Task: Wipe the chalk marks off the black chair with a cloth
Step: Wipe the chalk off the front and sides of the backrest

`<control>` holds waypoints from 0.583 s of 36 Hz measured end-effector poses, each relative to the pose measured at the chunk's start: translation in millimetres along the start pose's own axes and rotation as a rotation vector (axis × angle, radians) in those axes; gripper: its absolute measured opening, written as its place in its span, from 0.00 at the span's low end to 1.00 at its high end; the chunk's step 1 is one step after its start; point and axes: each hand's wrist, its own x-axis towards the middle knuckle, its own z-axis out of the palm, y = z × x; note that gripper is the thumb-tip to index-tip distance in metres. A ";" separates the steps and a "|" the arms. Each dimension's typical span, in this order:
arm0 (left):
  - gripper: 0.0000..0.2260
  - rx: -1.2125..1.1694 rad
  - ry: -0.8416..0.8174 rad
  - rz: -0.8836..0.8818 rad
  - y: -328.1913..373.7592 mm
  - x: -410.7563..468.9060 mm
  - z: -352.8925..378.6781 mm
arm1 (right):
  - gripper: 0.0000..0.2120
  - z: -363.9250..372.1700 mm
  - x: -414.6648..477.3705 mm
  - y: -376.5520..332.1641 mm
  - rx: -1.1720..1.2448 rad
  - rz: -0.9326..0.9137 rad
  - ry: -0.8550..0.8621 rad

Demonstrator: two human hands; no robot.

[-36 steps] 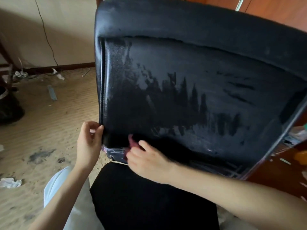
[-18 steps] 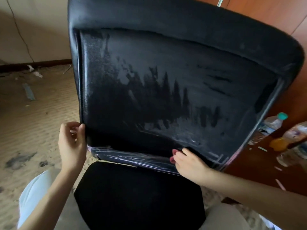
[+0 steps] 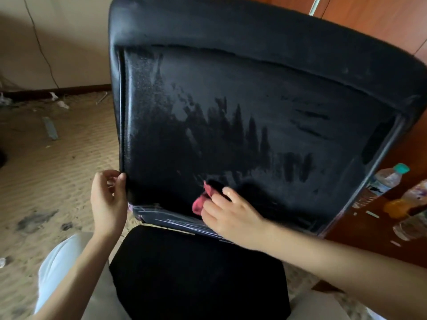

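Wiping is mid-course: the right hand (image 3: 227,212) presses a crumpled red cloth (image 3: 203,199) low on the black padded chair back (image 3: 254,116) while the left hand (image 3: 107,199) pinches its left edge, and the next stroke likely needs firm pressure across the pale chalk streaks (image 3: 166,219) below.

Left hand (image 3: 107,199) reaches up, fingers (image 3: 120,179) curled round the chair back's edge (image 3: 123,158); right hand (image 3: 231,213) stretches forward, its fingers pressing the red cloth (image 3: 202,203).
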 end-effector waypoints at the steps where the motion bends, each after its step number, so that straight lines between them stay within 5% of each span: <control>1: 0.12 0.001 0.001 0.000 0.3 0.1 0.0 | 0.09 5.8 4.0 7.3 -0.024 -0.011 -0.020; 7: 0.13 0.012 -0.021 0.029 0.6 0.9 1.7 | 0.05 24.5 -32.2 27.3 -0.103 -0.006 -0.260; 10: 0.13 0.022 -0.017 0.044 -1.7 1.7 1.7 | 0.11 23.1 -73.9 27.0 -0.134 0.060 -0.332; 17: 0.12 0.034 0.010 0.039 -1.9 0.6 3.5 | 0.13 14.9 -136.4 17.2 -0.126 0.112 -0.333; 21: 0.10 -0.007 0.040 0.052 -4.0 -2.1 4.5 | 0.04 3.0 -128.1 17.7 -0.020 0.121 -0.326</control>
